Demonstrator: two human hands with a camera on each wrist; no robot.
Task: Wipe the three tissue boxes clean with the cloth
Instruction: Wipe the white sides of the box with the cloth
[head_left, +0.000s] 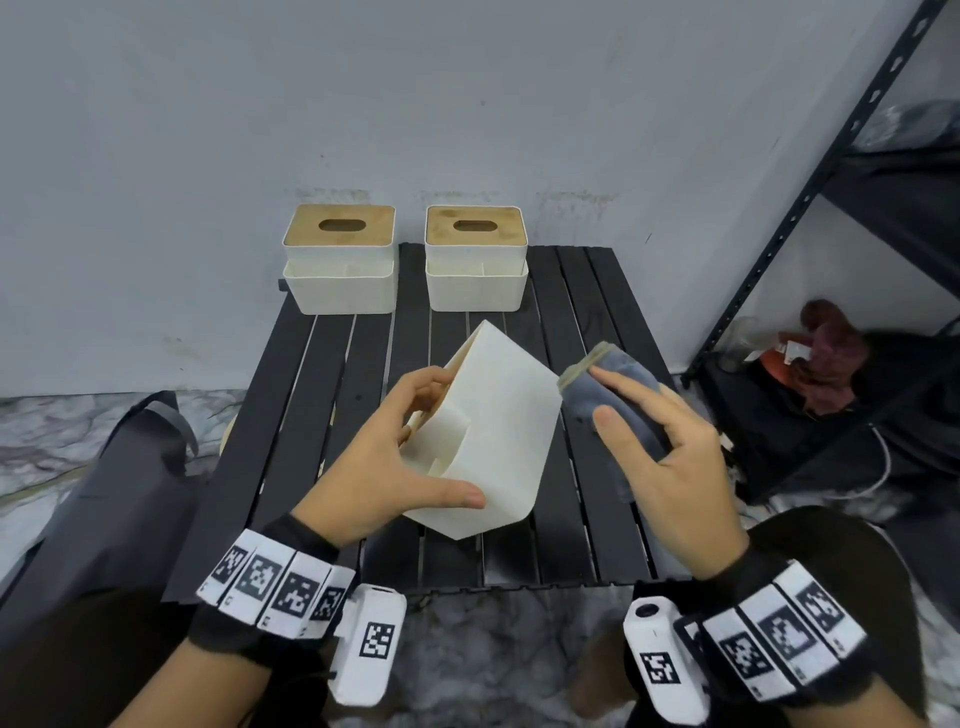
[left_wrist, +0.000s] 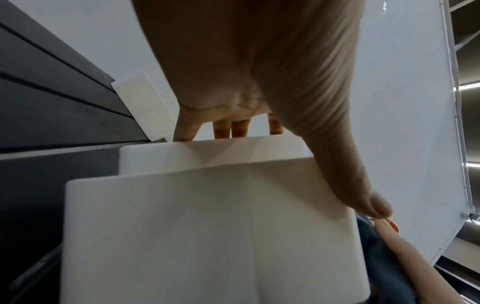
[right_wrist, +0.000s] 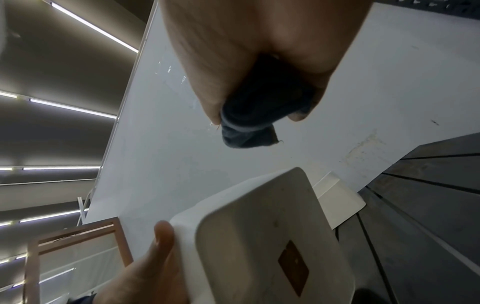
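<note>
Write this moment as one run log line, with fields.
left hand: holds tilted tissue box | right hand: holds cloth, apart from box | two boxes untouched

A plain back room or storeroom, not a lived-in home. A bare grey wall (head_left: 467, 104), stained low down, stands at twelve o'clock behind a low black slatted folding table (head_left: 587, 364). At two o'clock is a black metal storage rack (head_left: 810, 197) holding dark bundles. The floor (head_left: 62, 431) is marble-patterned; the right wrist view shows strip lights (right_wrist: 75, 109) overhead.
</note>
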